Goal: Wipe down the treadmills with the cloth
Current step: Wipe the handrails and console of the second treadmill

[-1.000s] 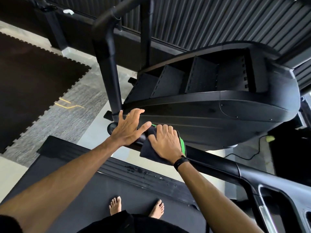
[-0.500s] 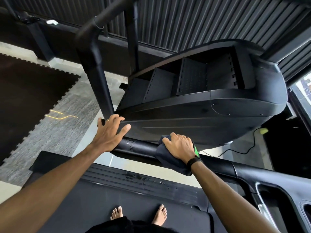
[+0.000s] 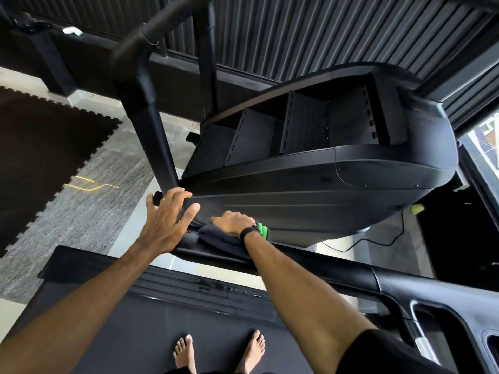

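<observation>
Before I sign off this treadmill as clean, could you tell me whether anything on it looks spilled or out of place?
Yes: a scatter of wet droplets sits on the ribbed side rail beside the belt, below the handrail that the right hand is wiping with the cloth. Nothing looks damaged.
</observation>
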